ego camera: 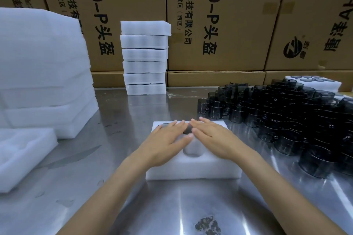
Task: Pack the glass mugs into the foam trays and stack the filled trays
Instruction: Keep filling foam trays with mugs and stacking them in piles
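Two hands, left (pixel 168 142) and right (pixel 212 137), flat, fingers straight, on foam tray (pixel 193 171)

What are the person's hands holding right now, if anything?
Nothing is gripped. The left hand and right hand lie flat, fingers straight, on top of the foam tray.

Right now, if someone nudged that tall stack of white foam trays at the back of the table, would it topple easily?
Probably yes. The stack of foam trays is tall and narrow, and its top tray overhangs to the right, so the layers are not squarely aligned. Foam is light, but dark gaps between layers hint at glass mugs inside, which would add weight and breakage risk. It stands free on the smooth metal table, so it may slide first.
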Tool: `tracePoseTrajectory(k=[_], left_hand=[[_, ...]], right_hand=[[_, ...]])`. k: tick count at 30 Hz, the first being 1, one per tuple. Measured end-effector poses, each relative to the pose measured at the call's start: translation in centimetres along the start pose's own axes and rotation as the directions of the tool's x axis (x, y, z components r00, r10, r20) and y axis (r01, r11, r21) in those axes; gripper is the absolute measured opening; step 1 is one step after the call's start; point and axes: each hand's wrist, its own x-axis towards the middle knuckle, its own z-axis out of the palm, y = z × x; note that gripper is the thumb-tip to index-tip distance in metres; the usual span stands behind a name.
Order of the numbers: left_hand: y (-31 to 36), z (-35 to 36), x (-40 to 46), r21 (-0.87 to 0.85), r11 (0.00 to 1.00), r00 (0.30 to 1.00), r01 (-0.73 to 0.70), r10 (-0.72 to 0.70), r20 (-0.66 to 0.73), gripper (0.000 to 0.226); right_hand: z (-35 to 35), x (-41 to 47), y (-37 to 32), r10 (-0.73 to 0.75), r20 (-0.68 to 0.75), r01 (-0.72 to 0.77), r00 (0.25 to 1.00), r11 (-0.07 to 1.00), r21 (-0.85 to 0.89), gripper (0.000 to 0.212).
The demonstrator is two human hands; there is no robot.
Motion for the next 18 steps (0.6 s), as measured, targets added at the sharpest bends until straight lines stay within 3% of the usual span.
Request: tracePoseTrajectory(k=[1, 3, 5, 7, 10, 18], left_hand=[[0.0, -0.1, -0.2, -0.184, 0.983, 0.99, -0.002, -0.025, -0.141, 0.047], [-0.5, -0.3, -0.7, -0.525, 0.847, 0.882, -0.086, -0.181, -0.436, 0.035], [-1.5, -0.2, -1.1, -0.68, 0.719, 0.753, -0.145, -0.366, -0.547, 0.029], [-3.0, 0.4, -1.0, -0.804, 0.583, 0.693, -0.115, -0.533, -0.485, 0.025], [-4.4, 1.2, -0.8, -0.921, 0.39, 0.68, 0.024, -0.682, -0.27, 0.024], [-5.1, 1.9, -0.3, -0.931, 0.36, 0.684, 0.061, -0.694, -0.224, 0.028]], right_hand=[[-0.3, 0.1, 0.2, 0.015, -0.101, -0.009, 0.995, 0.998, 0.057, 0.043], [-1.1, 0.3, 1.1, 0.096, -0.323, -0.031, 0.941, 0.979, 0.2, 0.038], [-1.9, 0.6, 2.8, 0.229, -0.46, -0.087, 0.858, 0.947, 0.31, 0.034], [-2.3, 1.3, 4.8, 0.334, -0.461, -0.173, 0.822, 0.918, 0.357, 0.036], [-2.9, 3.5, 7.1, 0.379, -0.392, -0.289, 0.838, 0.918, 0.271, 0.043], [-5.7, 10.9, 10.0, 0.397, -0.324, -0.428, 0.859, 0.903, -0.028, 0.05]])
